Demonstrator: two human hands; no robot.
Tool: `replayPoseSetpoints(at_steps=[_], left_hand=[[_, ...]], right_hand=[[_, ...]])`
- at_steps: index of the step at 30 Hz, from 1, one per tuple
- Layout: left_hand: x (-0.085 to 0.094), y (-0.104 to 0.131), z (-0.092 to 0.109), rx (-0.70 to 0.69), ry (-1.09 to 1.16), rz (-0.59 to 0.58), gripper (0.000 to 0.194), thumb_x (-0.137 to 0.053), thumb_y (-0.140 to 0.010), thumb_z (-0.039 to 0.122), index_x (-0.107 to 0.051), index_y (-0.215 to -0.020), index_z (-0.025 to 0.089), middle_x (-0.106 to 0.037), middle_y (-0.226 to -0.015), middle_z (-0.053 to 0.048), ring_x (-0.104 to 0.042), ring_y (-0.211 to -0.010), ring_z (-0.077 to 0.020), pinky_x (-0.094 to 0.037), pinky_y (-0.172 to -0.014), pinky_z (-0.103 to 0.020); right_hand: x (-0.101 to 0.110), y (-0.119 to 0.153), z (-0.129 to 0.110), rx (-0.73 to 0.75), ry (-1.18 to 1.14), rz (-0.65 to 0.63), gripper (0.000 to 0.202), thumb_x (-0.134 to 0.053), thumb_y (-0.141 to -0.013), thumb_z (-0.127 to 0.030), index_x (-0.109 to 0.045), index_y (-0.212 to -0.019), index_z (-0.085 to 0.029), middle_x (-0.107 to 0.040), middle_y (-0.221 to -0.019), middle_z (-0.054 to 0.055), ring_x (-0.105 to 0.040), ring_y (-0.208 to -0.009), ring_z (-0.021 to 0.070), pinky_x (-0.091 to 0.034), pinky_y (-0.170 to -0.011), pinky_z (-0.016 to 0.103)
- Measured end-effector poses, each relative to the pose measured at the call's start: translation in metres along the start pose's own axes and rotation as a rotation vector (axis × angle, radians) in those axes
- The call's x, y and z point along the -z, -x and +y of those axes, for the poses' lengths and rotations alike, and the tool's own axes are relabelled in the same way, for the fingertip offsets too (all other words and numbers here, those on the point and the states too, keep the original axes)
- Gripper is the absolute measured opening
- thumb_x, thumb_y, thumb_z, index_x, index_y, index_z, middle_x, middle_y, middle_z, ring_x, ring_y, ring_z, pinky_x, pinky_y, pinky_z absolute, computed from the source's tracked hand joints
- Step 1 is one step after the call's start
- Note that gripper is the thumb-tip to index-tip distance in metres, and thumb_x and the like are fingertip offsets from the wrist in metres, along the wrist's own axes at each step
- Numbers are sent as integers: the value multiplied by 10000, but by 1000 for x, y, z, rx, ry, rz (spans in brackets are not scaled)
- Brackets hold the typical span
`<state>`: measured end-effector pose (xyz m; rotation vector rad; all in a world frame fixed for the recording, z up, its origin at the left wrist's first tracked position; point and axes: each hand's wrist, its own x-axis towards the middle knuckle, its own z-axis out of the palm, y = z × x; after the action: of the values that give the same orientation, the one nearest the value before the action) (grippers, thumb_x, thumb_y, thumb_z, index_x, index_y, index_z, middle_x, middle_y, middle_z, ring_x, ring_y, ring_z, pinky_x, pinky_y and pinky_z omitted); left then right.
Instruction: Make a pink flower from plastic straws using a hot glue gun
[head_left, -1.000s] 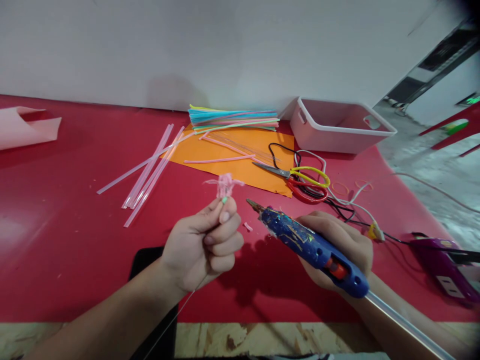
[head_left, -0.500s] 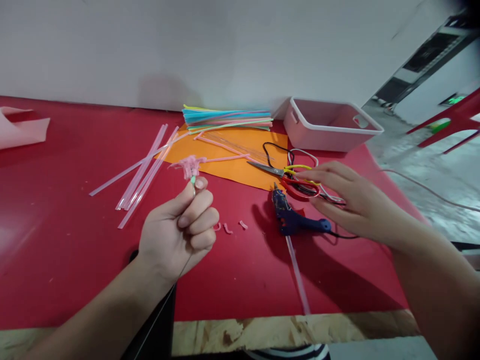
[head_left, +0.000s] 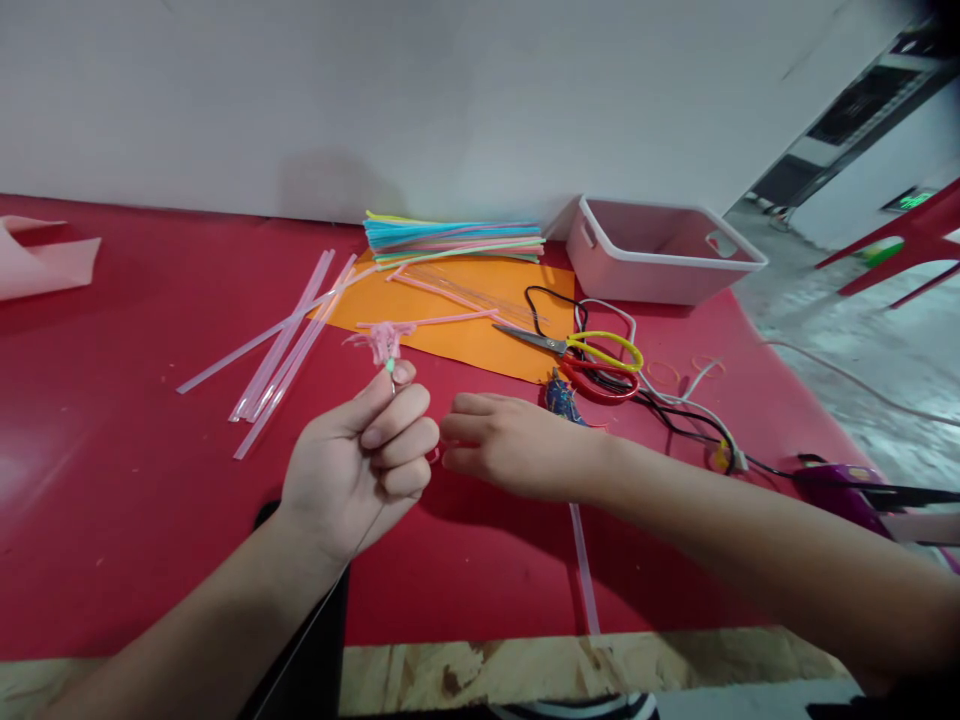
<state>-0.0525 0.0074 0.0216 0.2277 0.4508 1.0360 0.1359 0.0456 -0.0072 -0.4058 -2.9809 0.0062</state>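
Observation:
My left hand [head_left: 367,460] is closed round the thin stem of a small pink flower [head_left: 384,342], which stands upright above the thumb with a bit of green under it. Beside it on the right, my right hand [head_left: 517,445] hovers palm down over the red table, its fingers bent and their tips partly hidden; whether they hold anything does not show. Its wrist covers most of the blue glue gun [head_left: 562,400], whose clear glue stick [head_left: 585,570] sticks out below. Scissors [head_left: 600,358] with red and yellow handles lie behind that wrist.
Clear pink sticks [head_left: 289,345] lie at the left on the red table [head_left: 150,500]. Coloured pipe cleaners [head_left: 450,236] rest at the back, by orange paper [head_left: 450,350]. A pink basket [head_left: 660,275] stands back right. Cables [head_left: 690,405] and a purple object [head_left: 840,490] are at the right.
My right hand has moved left from beside the scissors, across the glue gun, to near my left hand. My left hand still grips the flower's stem, almost unmoved.

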Motion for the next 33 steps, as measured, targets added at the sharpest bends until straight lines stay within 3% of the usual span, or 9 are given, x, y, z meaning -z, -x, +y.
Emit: replayPoseSetpoints(at_steps=[2,4,7,11,16,19,22,28,33], left_hand=[[0,0,-1,7,1,7,292,-336,-1029,176,-548,-829,155,-193,-563,93,-136,-441,-79,-62,-380,-208],[-1,1,-1,13,-10,16,300,-332,-1030,175,-533,-809,157,-194,-559,94,-130,-443,-80,-59,-381,-210],[-2,2,-3,16,-49,26,315,-326,-1029,172,-505,-769,162,-190,-549,96,-119,-444,-81,-53,-381,-218],[-4,3,-7,34,-107,28,326,-329,-1017,151,-463,-722,187,-184,-533,93,-106,-449,-91,-53,-389,-221],[-4,2,-14,106,-145,21,330,-341,-1006,153,-485,-715,211,-215,-499,87,-87,-437,-97,-82,-403,-209],[-2,2,-16,125,-165,-3,296,-360,-1001,159,-550,-784,223,-279,-473,86,-82,-433,-97,-101,-401,-199],[0,4,-17,149,-180,-53,211,-436,-982,179,-598,-857,232,-319,-452,89,-74,-427,-91,-132,-392,-182],[2,6,-17,255,-162,-205,94,-565,-938,232,-624,-867,245,-281,-439,94,-102,-423,-92,-151,-390,-159],[4,8,-19,323,-100,-305,39,-628,-907,245,-652,-888,269,-294,-453,89,-118,-415,-90,-149,-401,-180]], right_hand=[[3,4,-1,0,-42,23,228,-470,-979,-139,-670,-872,-113,-658,-861,90,-530,-819,187,-456,-729,319],[9,8,-5,-27,-229,128,167,-488,-954,-90,-655,-956,-101,-674,-887,84,-563,-840,165,-494,-758,292],[22,15,-19,-170,-646,419,198,-549,-908,-47,-636,-1073,-113,-705,-949,62,-623,-859,107,-532,-780,229],[31,20,-38,-288,-993,755,117,-637,-851,-41,-672,-921,-127,-722,-842,44,-677,-782,102,-573,-698,227],[29,20,-46,-397,-1171,839,144,-709,-805,-54,-678,-919,-137,-745,-820,39,-722,-750,113,-606,-675,225],[30,20,-44,-449,-1074,864,136,-723,-796,-70,-666,-892,-148,-747,-815,36,-733,-746,126,-614,-670,235],[36,19,-42,-458,-806,823,141,-683,-813,-64,-676,-915,-161,-759,-854,52,-735,-774,145,-615,-687,269],[46,14,-39,-246,-398,900,202,-660,-808,-43,-645,-935,-199,-702,-840,34,-685,-789,144,-585,-723,312],[45,10,-38,-343,-155,948,166,-693,-829,-126,-670,-925,-259,-599,-888,47,-623,-815,185,-568,-695,364]])
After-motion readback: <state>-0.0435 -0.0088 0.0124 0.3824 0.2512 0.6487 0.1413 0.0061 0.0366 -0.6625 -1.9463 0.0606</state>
